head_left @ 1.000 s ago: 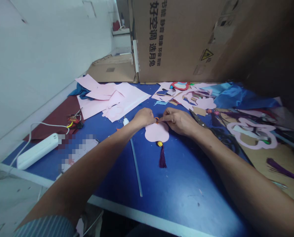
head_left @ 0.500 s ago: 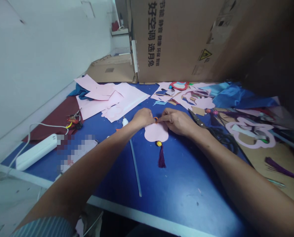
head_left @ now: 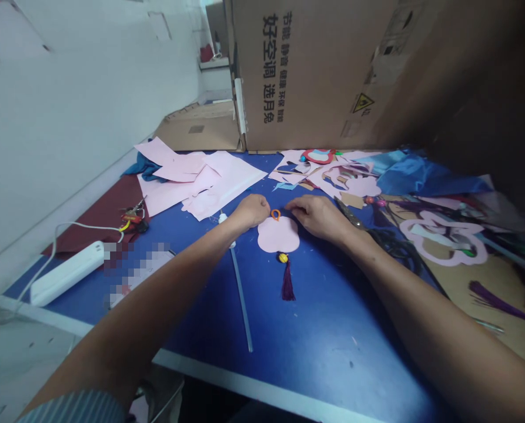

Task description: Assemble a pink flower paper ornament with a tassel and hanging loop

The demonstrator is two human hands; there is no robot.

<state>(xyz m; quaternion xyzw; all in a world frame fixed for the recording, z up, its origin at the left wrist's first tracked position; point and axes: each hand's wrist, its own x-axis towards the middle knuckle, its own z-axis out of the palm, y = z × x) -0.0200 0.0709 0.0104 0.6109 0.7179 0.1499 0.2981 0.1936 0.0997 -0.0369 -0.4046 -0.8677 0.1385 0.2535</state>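
Note:
A pink cloud-shaped cutout (head_left: 278, 235) lies flat on the blue table (head_left: 324, 329). An orange loop (head_left: 275, 214) sticks out at its top, and a yellow bead (head_left: 282, 257) with a purple tassel (head_left: 287, 283) hangs from its bottom edge. My left hand (head_left: 253, 210) rests at the cutout's upper left with its fingers curled under, hiding what is inside them. My right hand (head_left: 317, 214) lies at the upper right, its fingers stretched low toward the loop but not touching it.
A clear thin rod (head_left: 241, 296) lies left of the cutout. A white power strip (head_left: 66, 273) sits at far left, pink sheets (head_left: 200, 176) behind. Scissors (head_left: 353, 214), a pink frame cutout (head_left: 447, 238) and blue fabric (head_left: 421, 173) are on the right. A cardboard box (head_left: 315, 70) stands behind.
Both hands had their fingertips together on the orange loop. They have drawn slightly apart, and the loop now shows free between them.

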